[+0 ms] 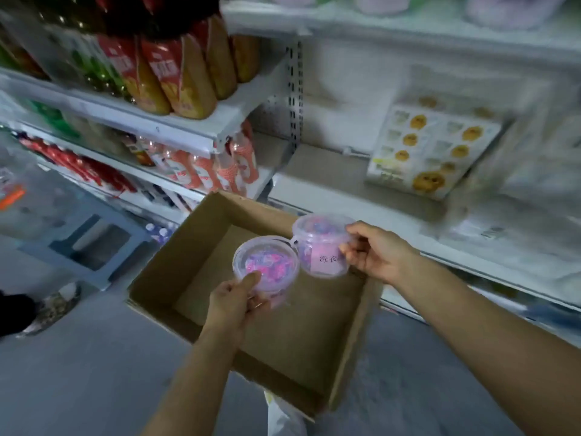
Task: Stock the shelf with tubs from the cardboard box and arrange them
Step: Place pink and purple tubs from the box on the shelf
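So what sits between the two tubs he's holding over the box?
Nothing. In the head view the left tub and the right tub touch or nearly touch at their rims, held above the cardboard box, whose visible floor looks bare.

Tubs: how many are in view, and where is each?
2. One tub is in the left hand, lid toward the camera; the other tub is in the right hand, both above the box, which looks empty. Blurred upper-shelf items might be more.

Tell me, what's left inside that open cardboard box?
The brown cardboard box shows only bare floor inside. The left hand and right hand each hold a clear round plastic tub of pink-purple contents above it, hiding part of the floor.
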